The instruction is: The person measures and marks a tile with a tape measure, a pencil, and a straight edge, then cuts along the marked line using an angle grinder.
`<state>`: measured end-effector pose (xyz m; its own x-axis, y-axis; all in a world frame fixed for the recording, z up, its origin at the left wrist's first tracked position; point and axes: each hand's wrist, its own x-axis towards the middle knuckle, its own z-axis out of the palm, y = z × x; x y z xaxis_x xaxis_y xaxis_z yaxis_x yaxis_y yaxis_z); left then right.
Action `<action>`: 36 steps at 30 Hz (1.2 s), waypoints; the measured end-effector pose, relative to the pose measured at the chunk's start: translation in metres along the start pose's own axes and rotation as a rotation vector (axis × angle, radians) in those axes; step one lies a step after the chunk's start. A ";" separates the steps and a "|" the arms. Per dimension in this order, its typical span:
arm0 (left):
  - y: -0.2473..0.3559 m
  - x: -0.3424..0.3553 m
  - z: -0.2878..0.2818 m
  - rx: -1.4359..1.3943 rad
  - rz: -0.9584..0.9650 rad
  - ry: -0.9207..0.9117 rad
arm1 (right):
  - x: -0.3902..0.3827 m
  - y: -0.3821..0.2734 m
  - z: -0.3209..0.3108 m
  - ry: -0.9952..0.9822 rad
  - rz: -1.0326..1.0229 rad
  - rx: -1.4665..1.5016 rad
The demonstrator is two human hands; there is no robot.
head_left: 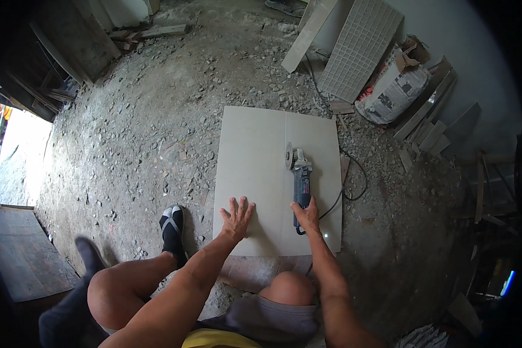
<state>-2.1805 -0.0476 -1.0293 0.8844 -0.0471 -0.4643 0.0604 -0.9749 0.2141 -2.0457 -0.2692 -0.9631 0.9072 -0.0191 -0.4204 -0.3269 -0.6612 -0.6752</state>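
A large pale tile (249, 151) lies flat on the ground in front of me, with a straight line running along its length right of the middle. My left hand (236, 220) rests palm down near its lower left part, fingers spread, holding nothing. On the right side of the tile is a dark blue and grey angle grinder (302, 180), its disc at the far end beside the line. My right hand (307, 214) grips the grinder's rear end, thumb on the left. The fingers beneath are partly hidden. A black cord curves out to the right.
Rubble (180, 116) covers the ground around the tile. Far right, a ribbed tile panel (359, 49), a torn sack (391, 87) and narrow offcuts lean by the wall. My foot in a dark sock and flip-flop (172, 229) stands left of the tile. A blurred dark shape is further left.
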 end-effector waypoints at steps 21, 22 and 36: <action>0.003 -0.001 -0.010 -0.033 -0.012 -0.057 | -0.018 0.019 0.002 0.016 -0.027 0.026; 0.004 -0.002 -0.011 -0.044 -0.012 -0.061 | -0.020 0.018 0.001 0.016 -0.034 0.034; -0.002 -0.004 -0.017 -0.020 -0.017 -0.076 | -0.030 0.021 0.005 0.022 -0.046 0.006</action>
<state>-2.1768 -0.0414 -1.0136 0.8457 -0.0474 -0.5315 0.0852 -0.9712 0.2223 -2.0809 -0.2785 -0.9683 0.9268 -0.0052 -0.3754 -0.2862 -0.6570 -0.6974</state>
